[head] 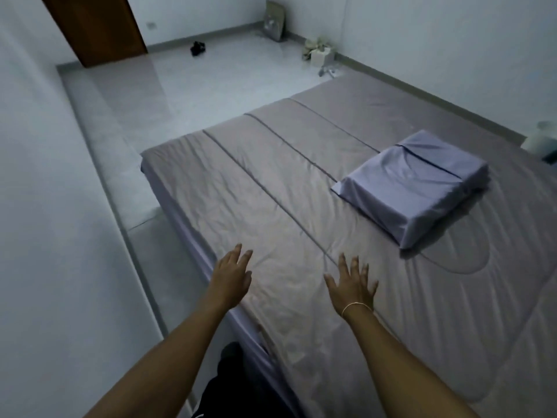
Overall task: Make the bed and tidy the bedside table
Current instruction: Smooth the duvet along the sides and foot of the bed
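From the head camera, a grey-brown quilt [301,206] lies spread over the bed [180,224], its stitched lines running away from the person toward the far end, and a lilac pillow [416,185] sits on top, out to the right and well apart from both hands. The left hand [230,276] reaches forward with its fingers straight and close together, low over the quilt near the bed's left edge, where the lilac sheet shows on the side of the mattress. The right hand [352,286] is spread wide, fingers fanned, a thin bracelet [357,306] at the wrist — whether either palm actually presses the cloth or floats just above it I cannot tell. Neither hand holds anything. The fine creases lie mostly ahead of the hands, so a smoothing stroke would most likely run along the quilt's long axis, away from the body. The pillow is nearer the right hand, which would be the natural one to fetch it. A pale object [539,140] at the far right edge may belong to the bedside table — too cropped to say.
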